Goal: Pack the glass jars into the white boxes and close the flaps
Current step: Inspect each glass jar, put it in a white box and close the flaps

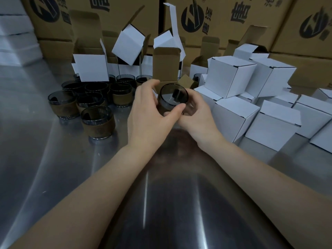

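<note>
A smoky glass jar (173,95) with a small dark piece inside is held over the middle of the steel table. My left hand (152,112) wraps its left side, thumb on the near rim, and my right hand (195,113) cups it from the right. Directly behind it stands an open box (166,64) with its brown flap raised. Several more jars (98,121) with brown sleeves cluster on the left. Several closed white boxes (231,77) are piled on the right.
Several open white boxes (90,68) stand and lean behind the jar cluster. Big brown printed cartons (224,18) wall off the back. White stacked sheets (14,35) sit at the far left. The steel table (161,194) reaches to the near edge.
</note>
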A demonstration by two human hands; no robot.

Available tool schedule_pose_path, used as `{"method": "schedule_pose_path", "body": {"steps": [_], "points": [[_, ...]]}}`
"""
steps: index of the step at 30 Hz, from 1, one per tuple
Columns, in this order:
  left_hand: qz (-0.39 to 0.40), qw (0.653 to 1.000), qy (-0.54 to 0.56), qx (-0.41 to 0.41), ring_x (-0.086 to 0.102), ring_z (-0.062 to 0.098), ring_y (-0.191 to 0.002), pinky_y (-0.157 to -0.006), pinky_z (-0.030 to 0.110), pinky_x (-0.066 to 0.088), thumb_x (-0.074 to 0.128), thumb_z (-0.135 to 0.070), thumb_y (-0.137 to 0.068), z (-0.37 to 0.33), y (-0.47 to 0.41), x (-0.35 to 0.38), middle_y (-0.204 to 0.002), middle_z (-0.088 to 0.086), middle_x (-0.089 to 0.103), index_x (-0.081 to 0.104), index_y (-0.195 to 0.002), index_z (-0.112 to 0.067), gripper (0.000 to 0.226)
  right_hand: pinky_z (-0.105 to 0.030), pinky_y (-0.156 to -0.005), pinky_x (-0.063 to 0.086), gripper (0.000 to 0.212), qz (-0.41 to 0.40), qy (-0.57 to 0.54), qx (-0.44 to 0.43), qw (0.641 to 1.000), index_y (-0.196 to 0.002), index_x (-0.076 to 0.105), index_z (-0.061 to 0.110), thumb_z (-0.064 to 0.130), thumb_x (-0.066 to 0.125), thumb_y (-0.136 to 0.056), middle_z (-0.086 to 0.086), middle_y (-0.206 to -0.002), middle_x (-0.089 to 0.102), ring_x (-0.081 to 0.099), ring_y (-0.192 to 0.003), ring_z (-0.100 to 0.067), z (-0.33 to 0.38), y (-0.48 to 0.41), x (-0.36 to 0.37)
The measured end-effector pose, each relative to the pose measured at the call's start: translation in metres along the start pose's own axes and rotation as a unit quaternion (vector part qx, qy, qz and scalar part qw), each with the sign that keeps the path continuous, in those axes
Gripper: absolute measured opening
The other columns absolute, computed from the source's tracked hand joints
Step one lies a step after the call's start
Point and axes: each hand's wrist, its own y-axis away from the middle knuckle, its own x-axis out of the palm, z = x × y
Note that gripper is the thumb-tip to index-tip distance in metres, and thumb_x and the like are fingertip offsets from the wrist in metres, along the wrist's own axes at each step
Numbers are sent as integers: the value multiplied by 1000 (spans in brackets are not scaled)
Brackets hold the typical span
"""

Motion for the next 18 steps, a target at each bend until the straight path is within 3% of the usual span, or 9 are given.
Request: {"method": "schedule_pose_path", "body": {"steps": [2, 4, 8, 11, 15, 18], "points": [[23, 1000, 4, -16, 50, 10, -108, -86, 28, 49, 74, -45, -77, 0, 0, 3, -117, -3, 48, 48, -129, -19, 64, -22, -81, 54, 57, -13, 8, -12, 1000, -112, 58, 30, -4, 79, -71, 22, -99, 68, 67, -99, -5, 0, 2, 1], [56, 998, 28, -24, 48, 11, -116, -94, 25, 45, 77, -41, -76, 3, -2, 2, -124, -2, 50, 49, -130, -20, 64, -20, -82, 53, 60, -21, 34, -28, 999, -115, 56, 26, -4, 80, -69, 23, -100, 66, 65, -98, -3, 1, 3, 3], [83, 993, 81, -29, 52, 2, -113, -92, 11, 42, 81, -33, -74, 8, -3, -5, -123, -8, 57, 52, -128, -23, 63, -28, -89, 54, 64, -11, 76, -60, 995, -121, 54, 20, 4, 83, -67, 13, -112, 62, 62, -104, -8, 6, 8, 5], [83, 991, 103, -25, 54, -3, -113, -92, 5, 40, 83, -30, -73, 12, 5, -7, -121, -15, 59, 52, -126, -28, 62, -35, -90, 55, 62, -11, 95, -71, 993, -117, 54, 26, 4, 82, -67, 24, -108, 59, 61, -101, -6, 8, 13, 3], [106, 989, 99, 6, 51, -4, -118, -98, 8, 39, 82, -28, -75, 17, 5, -11, -121, -23, 55, 49, -128, -34, 63, -40, -93, 53, 65, -9, 95, -79, 992, -120, 53, 22, -4, 78, -66, 21, -113, 57, 59, -109, -11, 8, 15, -2], [127, 988, 92, 18, 49, -4, -123, -104, 15, 40, 81, -26, -76, 21, 3, -16, -127, -20, 56, 49, -134, -30, 66, -42, -97, 52, 67, -5, 88, -74, 993, -123, 53, 20, -5, 77, -66, 15, -118, 57, 57, -114, -12, 7, 15, -3]]}}
